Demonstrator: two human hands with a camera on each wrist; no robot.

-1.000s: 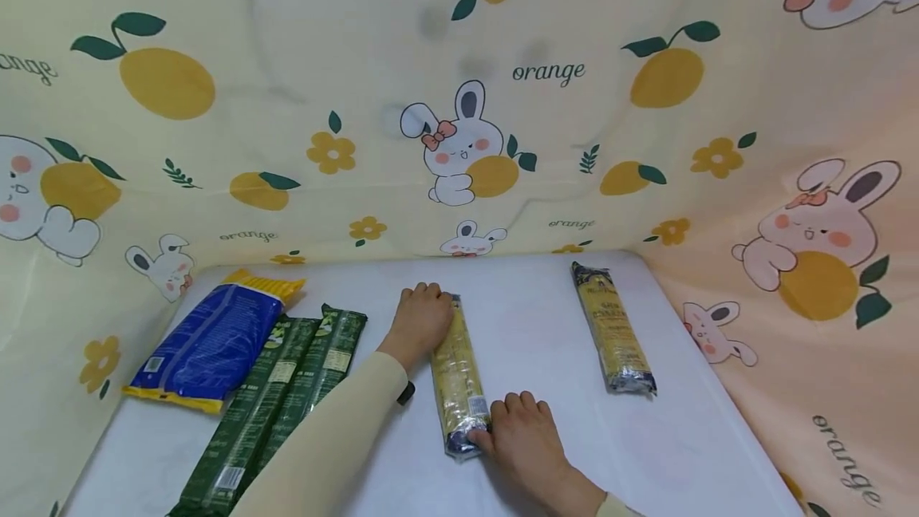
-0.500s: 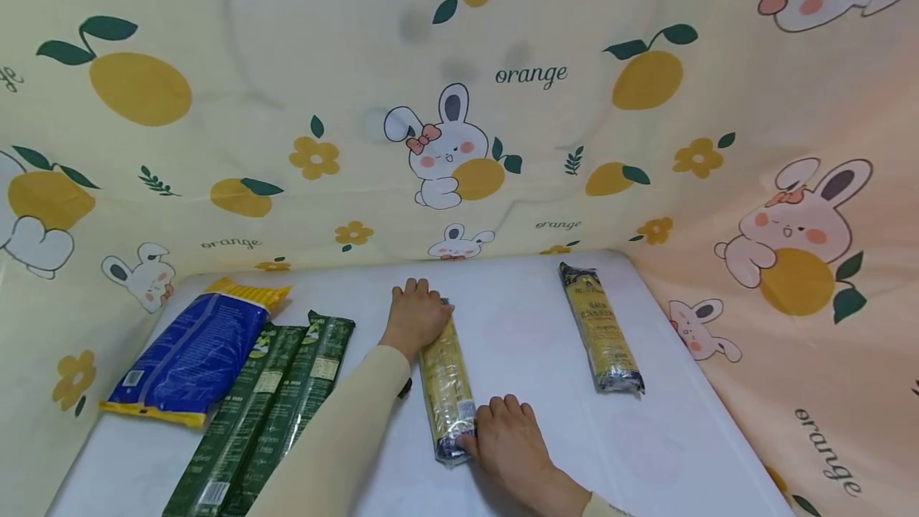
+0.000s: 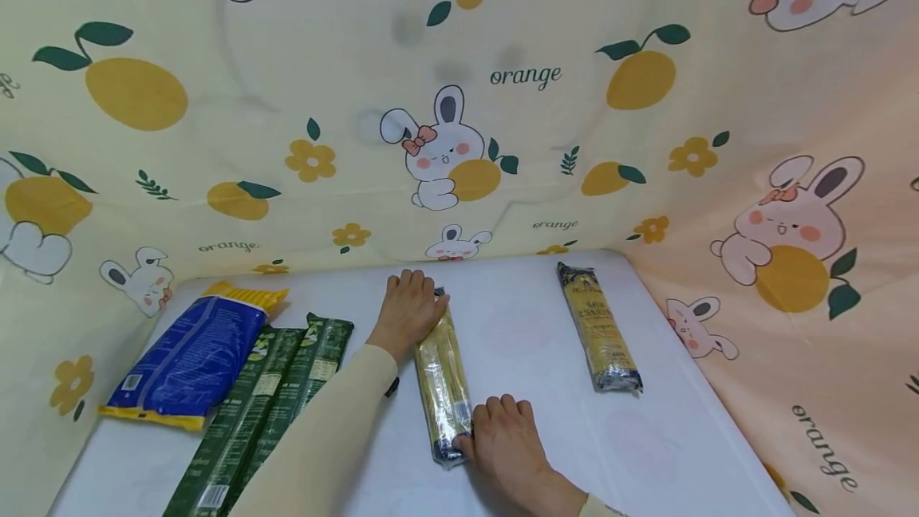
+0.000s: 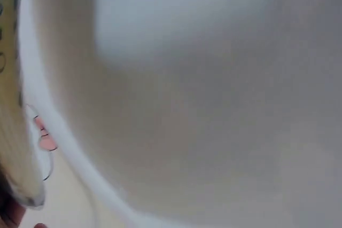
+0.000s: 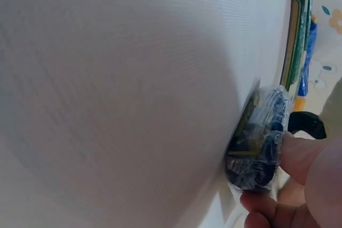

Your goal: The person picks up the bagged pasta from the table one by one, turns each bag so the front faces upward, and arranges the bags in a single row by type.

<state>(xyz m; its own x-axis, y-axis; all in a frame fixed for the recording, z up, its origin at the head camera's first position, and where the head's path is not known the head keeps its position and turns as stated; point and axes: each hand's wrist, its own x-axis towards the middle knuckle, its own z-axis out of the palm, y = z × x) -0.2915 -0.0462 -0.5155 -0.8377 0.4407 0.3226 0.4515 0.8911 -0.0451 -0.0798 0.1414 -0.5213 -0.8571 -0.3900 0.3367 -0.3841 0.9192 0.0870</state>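
Observation:
A long yellow packet of pasta point(image 3: 442, 377) with dark ends and a clear wrapper is in the middle of the white table in the head view. My left hand point(image 3: 409, 311) grips its far end, fingers over the top. At the near end, my right hand point(image 3: 506, 441) pinches the packet's right corner between thumb and fingers. In the right wrist view, the thumb point(image 5: 302, 156) presses the dark, crinkled end point(image 5: 256, 148), with fingertips point(image 5: 259, 204) at its other edge. The left wrist view shows a strip of the packet point(image 4: 10, 105) along its left edge; the rest is mostly blurred.
A second yellow packet point(image 3: 600, 329) lies at the right. On the left are two long green packets point(image 3: 240, 413) side by side and a blue bag with yellow ends point(image 3: 190, 357). A patterned curtain point(image 3: 345, 118) rises behind the table point(image 3: 517, 325).
The head view has shifted slightly. My left hand and the packet's far end have moved a little up in the view, while the right hand keeps its hold at the near end.

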